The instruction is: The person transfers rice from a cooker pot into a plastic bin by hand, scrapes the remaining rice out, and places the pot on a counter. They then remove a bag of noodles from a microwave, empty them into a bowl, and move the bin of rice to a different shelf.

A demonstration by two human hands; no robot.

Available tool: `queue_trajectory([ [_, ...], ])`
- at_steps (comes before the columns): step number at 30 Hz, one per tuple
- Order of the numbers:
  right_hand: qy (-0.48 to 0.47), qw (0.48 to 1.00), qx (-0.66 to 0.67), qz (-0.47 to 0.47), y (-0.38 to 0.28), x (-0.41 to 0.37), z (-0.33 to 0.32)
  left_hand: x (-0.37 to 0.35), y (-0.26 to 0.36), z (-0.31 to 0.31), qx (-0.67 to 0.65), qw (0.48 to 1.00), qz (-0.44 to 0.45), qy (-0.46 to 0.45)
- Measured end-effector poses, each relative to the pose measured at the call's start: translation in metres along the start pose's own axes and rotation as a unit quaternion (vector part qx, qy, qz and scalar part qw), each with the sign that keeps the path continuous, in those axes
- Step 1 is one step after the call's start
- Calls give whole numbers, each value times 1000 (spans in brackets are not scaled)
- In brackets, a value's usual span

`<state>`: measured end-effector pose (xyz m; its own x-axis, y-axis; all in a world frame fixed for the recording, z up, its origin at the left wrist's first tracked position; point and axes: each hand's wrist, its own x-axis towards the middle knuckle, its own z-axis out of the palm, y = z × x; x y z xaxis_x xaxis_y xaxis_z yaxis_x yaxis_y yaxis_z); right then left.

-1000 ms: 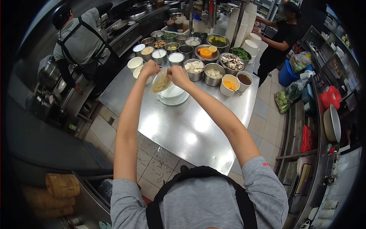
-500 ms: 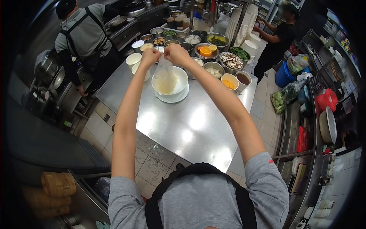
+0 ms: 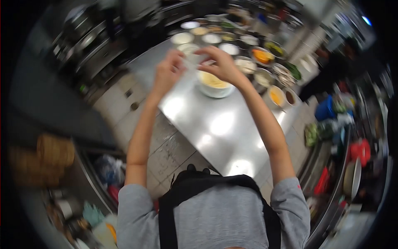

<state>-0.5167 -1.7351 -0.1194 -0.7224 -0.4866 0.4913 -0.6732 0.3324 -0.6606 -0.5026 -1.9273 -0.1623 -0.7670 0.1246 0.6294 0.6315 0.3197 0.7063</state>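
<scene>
A white bowl (image 3: 215, 92) stands on the steel table, with pale yellow food (image 3: 213, 80) inside that looks like noodles. My left hand (image 3: 169, 71) is raised to the left of the bowl, its fingers curled. My right hand (image 3: 222, 64) is above the bowl's back edge, fingers bent and pinched. Between them hangs a see-through plastic bag (image 3: 192, 63), smeared by motion, which both hands seem to grip at its edges. The bag looks emptied.
Tubs of ingredients line the table's far side, among them orange pieces (image 3: 262, 56), sliced mushrooms (image 3: 282, 76) and a yellow-filled tub (image 3: 275, 96). A blue bin (image 3: 324, 108) stands on the floor at right. Bamboo steamers (image 3: 54, 150) are at left. A person in dark clothes is at the right.
The bag has lifted out of the bowl, and its pale yellow contents now lie in the bowl. My hands have moved apart and lower in view. The camera view has tilted and turned.
</scene>
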Motion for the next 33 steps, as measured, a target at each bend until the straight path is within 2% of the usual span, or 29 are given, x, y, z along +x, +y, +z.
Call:
queue_trajectory([
  [1, -48, 998, -9, 33, -9, -13, 10, -35, -6, -6, 62, 997, 29, 22],
  [2, -61, 998, -20, -2, -17, -25, 22, -71, -15, -15, 105, 993, 59, 1],
  [3, -64, 996, 46, 46, -17, -41, 40, -108, -19, -23, 134, 990, 12, -33],
  [4, -86, 990, 70, 91, -17, -58, 54, -144, -23, -28, 196, 980, 31, -8],
  [7, -129, 982, 94, 99, -14, -112, 98, -258, -61, -57, 323, 943, -64, -43],
  [10, -165, 963, 126, 173, -15, -156, 130, -342, -96, -97, 424, 891, -140, -84],
  [13, -193, 936, 171, 238, -20, -188, 154, -421, -141, -145, 519, 809, -250, -119],
  [14, -218, 910, 172, 307, -17, -199, 160, -448, -159, -166, 539, 785, -275, -136],
  [16, -220, 913, 149, 310, -18, -211, 171, -534, -238, -207, 521, 713, -464, -62],
  [18, -221, 907, 151, 326, -26, -214, 177, -516, -211, -251, 566, 572, -562, -191],
  [20, -230, 901, 149, 337, -21, -219, 182, -492, -183, -245, 593, 457, -657, -87],
  [22, -241, 895, 144, 347, -21, -221, 183, -504, -192, -237, 514, 435, -728, -129],
  [23, -238, 896, 148, 346, -22, -221, 183, -527, -216, -232, 419, 468, -746, -222],
  [25, -220, 899, 151, 346, -29, -220, 182, -521, -225, -203, 320, 527, -677, -403],
  [26, -225, 897, 155, 347, -32, -221, 179, -509, -216, -171, 320, 554, -591, -491],
  [27, -222, 897, 157, 349, -35, -224, 175, -529, -231, -140, 261, 591, -559, -520],
  [28, -212, 898, 156, 353, -38, -228, 169, -506, -212, -109, 220, 587, -532, -569],
  [30, -208, 886, 144, 388, -47, -241, 150, -509, -196, -33, 114, 556, -502, -652],
  [31, -205, 867, 170, 421, -52, -249, 137, -516, -191, 9, 43, 518, -447, -728],
  [32, -196, 847, 200, 451, -58, -258, 123, -463, -140, 26, 17, 522, -370, -768],
  [33, -183, 849, 191, 457, -62, -268, 112, -436, -103, 47, 34, 515, -298, -803],
])
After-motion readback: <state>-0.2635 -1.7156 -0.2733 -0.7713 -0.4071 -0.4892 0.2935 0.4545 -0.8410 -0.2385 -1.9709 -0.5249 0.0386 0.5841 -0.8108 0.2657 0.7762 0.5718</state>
